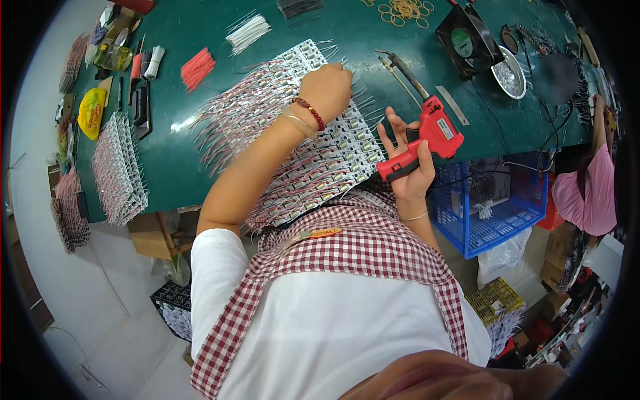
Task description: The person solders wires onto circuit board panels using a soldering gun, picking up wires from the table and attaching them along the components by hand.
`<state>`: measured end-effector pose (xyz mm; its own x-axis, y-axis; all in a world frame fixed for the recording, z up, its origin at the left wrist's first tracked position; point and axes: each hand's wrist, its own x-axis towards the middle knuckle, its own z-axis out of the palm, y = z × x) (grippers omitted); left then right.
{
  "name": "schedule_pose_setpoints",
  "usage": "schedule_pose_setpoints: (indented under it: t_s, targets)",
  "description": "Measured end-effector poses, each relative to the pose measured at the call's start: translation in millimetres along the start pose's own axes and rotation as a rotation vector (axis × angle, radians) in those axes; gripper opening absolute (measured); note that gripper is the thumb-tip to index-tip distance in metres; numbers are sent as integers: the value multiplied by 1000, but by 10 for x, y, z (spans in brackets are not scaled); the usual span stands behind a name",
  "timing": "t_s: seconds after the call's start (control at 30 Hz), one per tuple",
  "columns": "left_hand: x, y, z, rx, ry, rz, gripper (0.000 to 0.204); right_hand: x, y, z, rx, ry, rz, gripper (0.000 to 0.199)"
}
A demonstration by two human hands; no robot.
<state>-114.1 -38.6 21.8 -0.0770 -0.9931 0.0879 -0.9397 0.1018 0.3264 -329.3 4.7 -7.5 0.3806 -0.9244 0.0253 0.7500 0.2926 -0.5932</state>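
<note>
My right hand (pixel 413 175) holds a red soldering gun (pixel 442 128) by its handle, with the dark tip pointing up and away over the green table. Over the far right part of a large panel of circuit boards (pixel 350 143), my left hand (pixel 327 89) is closed with its knuckles up. Its fingertips are hidden, so whatever they pinch cannot be made out. Rows of small metal-cased parts cover the white panel, and thin red and white wires (pixel 230 127) stick out along its left side. A beaded bracelet and a pale bangle circle my left wrist.
Bundles of red tubing (pixel 198 69) and white tubing (pixel 248 33) lie at the far side. A black fan (pixel 469 41), a metal bowl (pixel 509 73) and a flat metal strip (pixel 453 105) are on the right. A blue crate (pixel 497 230) stands below the table; a co-worker's arm (pixel 598 123) shows far right.
</note>
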Motion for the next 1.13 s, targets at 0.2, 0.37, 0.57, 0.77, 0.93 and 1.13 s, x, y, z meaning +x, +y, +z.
schedule_pose_setpoints:
  t_s: [0.2,0.37,0.57,0.77,0.93,1.13]
  targets:
    - [-521,-7,-178,-5,182,-221,16,-6,-2,1,-1,21,-14,32]
    - [-683,-53,-224,217,84,-303,12,18,-22,3,-22,17,5,32]
    - [-267,130,-74,-167,58,12,19,-5,-6,14,-34,9,-9,32]
    - [-299,151,-29,-182,66,-27,19,-12,-19,45,11,54,9,31]
    - [-793,90,-111,-205,241,-252,15,-4,-34,36,-6,33,-2,31]
    - [-998,5,-243,35,249,-229,17,6,-21,-9,-3,-2,13,33]
